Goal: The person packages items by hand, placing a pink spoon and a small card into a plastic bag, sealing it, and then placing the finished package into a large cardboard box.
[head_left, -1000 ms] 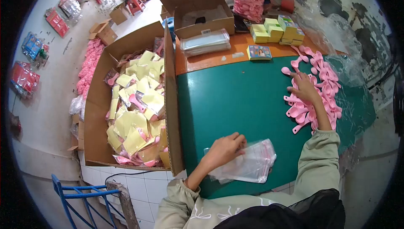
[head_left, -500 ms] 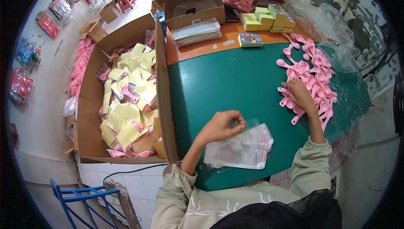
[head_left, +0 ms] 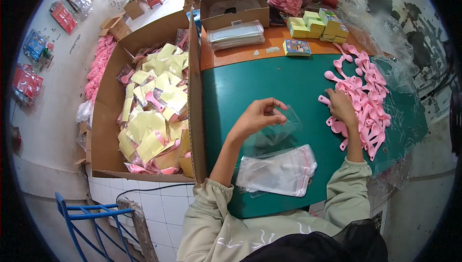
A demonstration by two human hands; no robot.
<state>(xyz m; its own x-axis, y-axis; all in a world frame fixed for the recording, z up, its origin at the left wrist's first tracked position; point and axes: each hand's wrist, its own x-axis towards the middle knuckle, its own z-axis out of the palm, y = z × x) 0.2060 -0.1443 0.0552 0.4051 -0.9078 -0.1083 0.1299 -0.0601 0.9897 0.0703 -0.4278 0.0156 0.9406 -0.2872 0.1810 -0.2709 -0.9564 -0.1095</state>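
Observation:
My left hand [head_left: 257, 116] is raised over the green table [head_left: 269, 86] and pinches one clear plastic bag [head_left: 276, 129] by its top edge, so the bag hangs below the fingers. Under it, near the table's front edge, lies a stack of clear bags with red strips [head_left: 279, 170]. My right hand [head_left: 340, 105] rests on the left side of a heap of pink plastic spoons [head_left: 368, 101], fingers curled over a spoon; whether it grips it is unclear.
A big cardboard box [head_left: 103, 117] left of the table holds several yellow-carded packed spoons. At the back stand an open carton [head_left: 236, 7], flat packets, yellow-green small boxes [head_left: 317, 24] and a bag of pink items. Clear plastic sheeting lies at the right. A person sits far back.
My left hand has lifted one clear bag off the stack and risen above the table. My right hand stayed on the spoon heap, shifting slightly.

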